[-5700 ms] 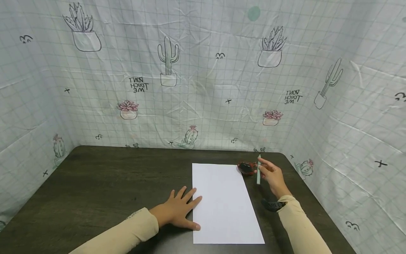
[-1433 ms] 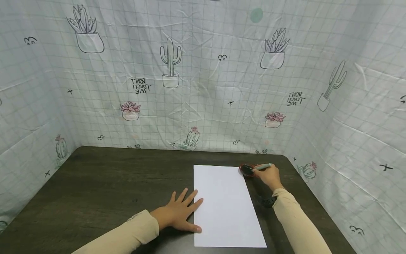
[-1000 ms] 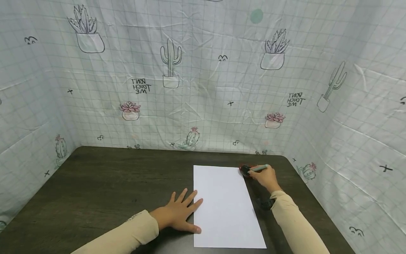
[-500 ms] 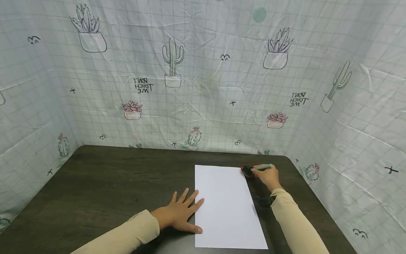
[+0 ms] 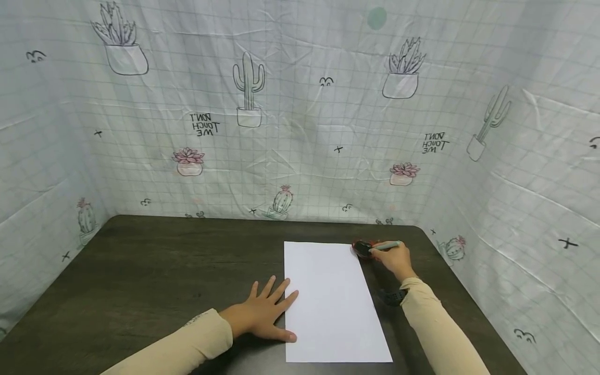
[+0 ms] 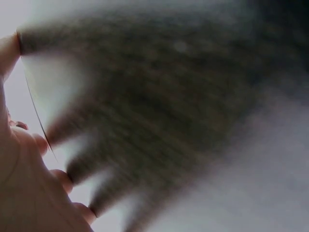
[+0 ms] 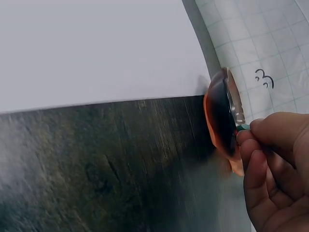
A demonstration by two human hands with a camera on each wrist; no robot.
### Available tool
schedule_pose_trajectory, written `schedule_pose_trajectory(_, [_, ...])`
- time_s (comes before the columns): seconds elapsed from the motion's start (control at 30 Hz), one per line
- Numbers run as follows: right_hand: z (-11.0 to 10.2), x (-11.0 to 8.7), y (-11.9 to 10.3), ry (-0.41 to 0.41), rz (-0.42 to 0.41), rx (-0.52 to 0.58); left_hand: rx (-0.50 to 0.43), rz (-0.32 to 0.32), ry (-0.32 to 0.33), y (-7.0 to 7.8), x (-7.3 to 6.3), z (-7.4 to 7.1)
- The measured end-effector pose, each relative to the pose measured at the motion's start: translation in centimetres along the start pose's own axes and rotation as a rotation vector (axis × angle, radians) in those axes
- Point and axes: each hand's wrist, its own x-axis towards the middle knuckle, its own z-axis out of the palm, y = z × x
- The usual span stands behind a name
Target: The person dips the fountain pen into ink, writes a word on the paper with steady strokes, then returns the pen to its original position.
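A blank white sheet of paper (image 5: 330, 302) lies on the dark wooden table. My left hand (image 5: 262, 314) lies with spread fingers on its left edge; the left wrist view shows that hand (image 6: 29, 179) from close by. Near the far right corner of the sheet my right hand (image 5: 398, 260) pinches a slim pale green pen-like stick (image 5: 388, 245). Its lower end is over a small orange-red dish (image 5: 354, 251) with a dark, glossy inside. In the right wrist view the fingers of my right hand (image 7: 280, 164) are right at the rim of this dish (image 7: 208, 111).
The dark table (image 5: 154, 271) runs out to the left of the sheet. A white gridded cloth (image 5: 300, 140) with cactus drawings hangs behind the table and along both sides. A dark band (image 5: 392, 297) is on my right wrist.
Earlier my right hand held the green stick upright beside the dish; then it tilted it and brought its lower end to the dish. Since then only small shifts there. My left hand stays put.
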Motion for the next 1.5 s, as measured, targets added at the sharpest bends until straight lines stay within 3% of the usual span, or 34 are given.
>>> schedule_pose_trajectory(0.17, [0.6, -0.1, -0.3, -0.012, 0.019, 0.05, -0.013, 0.002, 0.007, -0.2, 0.0, 0.1])
schedule_pose_trajectory(0.57, [1.4, 0.0, -1.5, 0.005, -0.015, 0.013, -0.026, 0.008, 0.016, -0.5, 0.0, 0.3])
schedule_pose_trajectory(1.2, [1.0, -0.3, -0.8, 0.103, 0.048, 0.0, -0.018, 0.025, 0.02, -0.1, 0.2, 0.5])
schedule_pose_trajectory(1.5, [1.0, -0.8, -0.9, 0.054, 0.048, 0.029, -0.015, 0.026, 0.019, -0.1, 0.2, 0.3])
